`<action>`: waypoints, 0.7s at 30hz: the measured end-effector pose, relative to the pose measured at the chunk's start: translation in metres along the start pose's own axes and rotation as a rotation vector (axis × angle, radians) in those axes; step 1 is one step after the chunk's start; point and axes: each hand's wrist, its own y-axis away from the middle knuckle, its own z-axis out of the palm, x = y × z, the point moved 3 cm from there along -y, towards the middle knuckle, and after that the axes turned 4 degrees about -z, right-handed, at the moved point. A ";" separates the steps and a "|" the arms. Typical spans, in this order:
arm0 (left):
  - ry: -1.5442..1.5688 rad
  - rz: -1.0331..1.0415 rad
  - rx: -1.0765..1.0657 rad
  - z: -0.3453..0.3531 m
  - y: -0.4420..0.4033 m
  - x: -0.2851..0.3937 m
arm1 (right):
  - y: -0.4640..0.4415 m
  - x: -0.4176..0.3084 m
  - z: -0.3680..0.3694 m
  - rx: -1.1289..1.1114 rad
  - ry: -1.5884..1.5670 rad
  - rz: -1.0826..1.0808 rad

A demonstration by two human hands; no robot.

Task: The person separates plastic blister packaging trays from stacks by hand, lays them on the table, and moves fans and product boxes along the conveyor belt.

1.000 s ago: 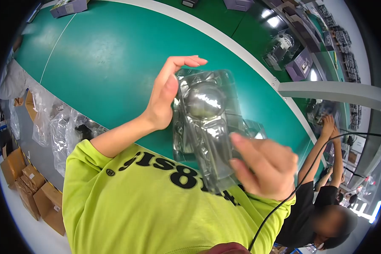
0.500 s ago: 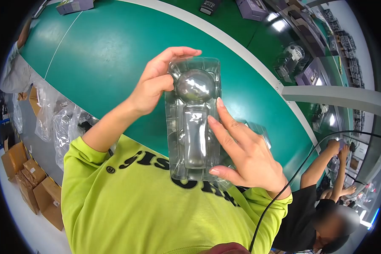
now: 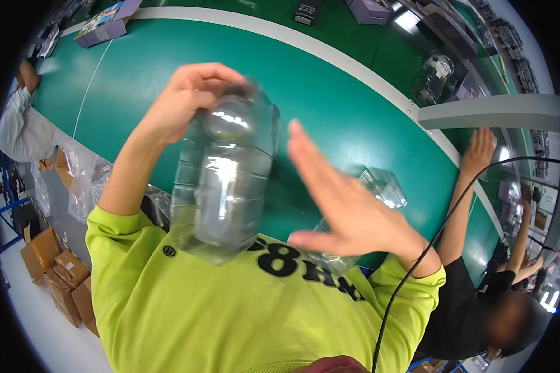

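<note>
My left hand [image 3: 190, 99] grips the top end of a clear plastic blister tray [image 3: 227, 199], fingers closed on its rim. The tray is blurred by motion; it has a round dome near the top and a long raised shape below. It is held upright in front of my chest. My right hand [image 3: 348, 208] is apart from it on the right, fingers stretched out and thumb spread, holding nothing. Behind my right hand, another clear plastic tray [image 3: 382, 186] lies on the green table [image 3: 230, 46], partly hidden.
A printed box [image 3: 106, 25] lies at the table's far left. A grey post [image 3: 491, 112] crosses at the right. A black cable [image 3: 442, 233] runs past my right arm. Co-workers are on both sides; one at right reaches a hand [image 3: 479, 149] forward. Cardboard boxes [image 3: 62, 273] stand lower left.
The tray has moved left with my left hand and turned somewhat. My right hand has come off it. The co-worker's hand at right has reached further up the table edge.
</note>
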 end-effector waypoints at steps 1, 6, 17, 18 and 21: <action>0.025 0.024 0.065 -0.008 0.005 0.000 | 0.003 0.005 -0.007 -0.001 0.021 0.060; -0.446 0.201 0.298 -0.123 0.017 -0.087 | 0.010 0.039 -0.017 -0.243 0.414 0.159; -0.062 0.288 0.680 -0.036 0.000 -0.049 | -0.030 0.070 -0.038 -0.172 -0.096 0.476; -0.082 0.141 0.314 -0.046 0.019 -0.046 | -0.027 0.071 -0.038 -0.174 -0.099 0.472; -0.402 -0.084 -0.369 -0.030 0.071 -0.048 | -0.026 0.074 -0.035 -0.183 -0.156 0.475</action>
